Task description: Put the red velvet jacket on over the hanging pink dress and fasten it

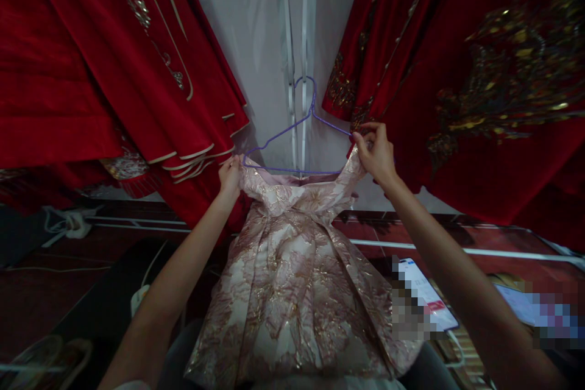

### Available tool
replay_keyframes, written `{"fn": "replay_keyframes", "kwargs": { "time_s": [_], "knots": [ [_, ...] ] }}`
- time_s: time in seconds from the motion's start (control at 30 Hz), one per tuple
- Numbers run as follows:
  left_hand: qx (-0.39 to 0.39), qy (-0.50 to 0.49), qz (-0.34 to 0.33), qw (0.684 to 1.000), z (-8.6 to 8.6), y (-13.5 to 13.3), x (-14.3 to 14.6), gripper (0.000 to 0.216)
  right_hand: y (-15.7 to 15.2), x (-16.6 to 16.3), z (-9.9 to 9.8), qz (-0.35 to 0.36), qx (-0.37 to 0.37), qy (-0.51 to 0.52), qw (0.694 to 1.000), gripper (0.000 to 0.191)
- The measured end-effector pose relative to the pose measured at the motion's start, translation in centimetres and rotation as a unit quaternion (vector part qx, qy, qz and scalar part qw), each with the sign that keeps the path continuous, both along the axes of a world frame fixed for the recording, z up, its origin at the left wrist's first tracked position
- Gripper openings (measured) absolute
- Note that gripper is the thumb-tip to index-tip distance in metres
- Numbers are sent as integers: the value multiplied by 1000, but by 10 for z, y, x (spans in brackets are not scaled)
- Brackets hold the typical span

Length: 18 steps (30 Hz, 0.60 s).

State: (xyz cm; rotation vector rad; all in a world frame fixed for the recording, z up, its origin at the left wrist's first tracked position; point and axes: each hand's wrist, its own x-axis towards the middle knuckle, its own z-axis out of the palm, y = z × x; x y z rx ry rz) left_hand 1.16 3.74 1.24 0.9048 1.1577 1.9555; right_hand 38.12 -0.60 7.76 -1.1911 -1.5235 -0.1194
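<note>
A pale pink dress with gold brocade pattern (292,280) hangs down in front of me from a thin purple wire hanger (297,128). My left hand (229,177) is closed on the dress's left shoulder at the hanger's left end. My right hand (375,151) pinches the dress's right shoulder against the hanger's right end. The hanger's hook sits in front of white vertical straps (297,42) on a white wall; I cannot tell whether it is hooked on anything.
Red embroidered garments hang on the left (105,61) and on the right (479,73). A phone with a lit screen (427,295) lies at lower right, a white cable coil (68,225) at the left, and a white line (479,251) crosses the dark red floor.
</note>
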Motion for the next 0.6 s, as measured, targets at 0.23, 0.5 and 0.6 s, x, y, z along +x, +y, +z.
{"fn": "replay_keyframes", "kwargs": {
  "time_s": [0.23,0.5,0.6],
  "knots": [
    [-39,-35,16,999,-19,-10,-7,35,1,1,0,-5,3,-4,1000,39],
    [22,57,-64,996,15,-2,8,34,1,0,0,3,-8,-4,1000,37],
    [49,142,-152,977,39,-10,11,35,0,0,1,4,-11,-3,1000,36]
  ]
}}
